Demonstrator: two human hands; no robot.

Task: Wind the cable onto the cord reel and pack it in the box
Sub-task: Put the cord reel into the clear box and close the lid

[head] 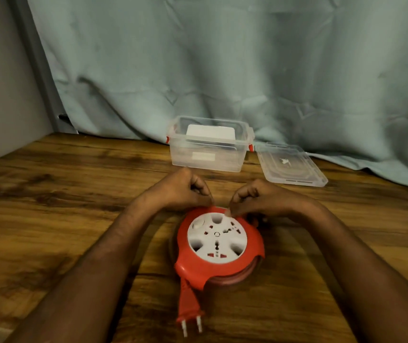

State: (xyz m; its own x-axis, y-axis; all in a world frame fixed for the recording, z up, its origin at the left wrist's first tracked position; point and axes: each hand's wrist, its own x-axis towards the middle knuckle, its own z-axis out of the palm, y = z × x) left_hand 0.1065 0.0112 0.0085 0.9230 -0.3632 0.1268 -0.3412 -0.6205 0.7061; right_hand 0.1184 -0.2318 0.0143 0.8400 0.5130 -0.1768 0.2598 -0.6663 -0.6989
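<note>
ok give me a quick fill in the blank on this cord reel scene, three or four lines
1. Both hands, left hand and right hand, grip the far edge of the red cord reel, which lies on the ____ table.
2. The plug has ____ metal pins.
3. The clear box stands with its lid ____.
4. The lid lies to the ____ of the box.

Missing words: wooden; two; off; right

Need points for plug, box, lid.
plug [188, 305], head view, on its red body above the prongs
box [205, 157], head view, on its clear front wall
lid [294, 175], head view, on its bare near part
</note>
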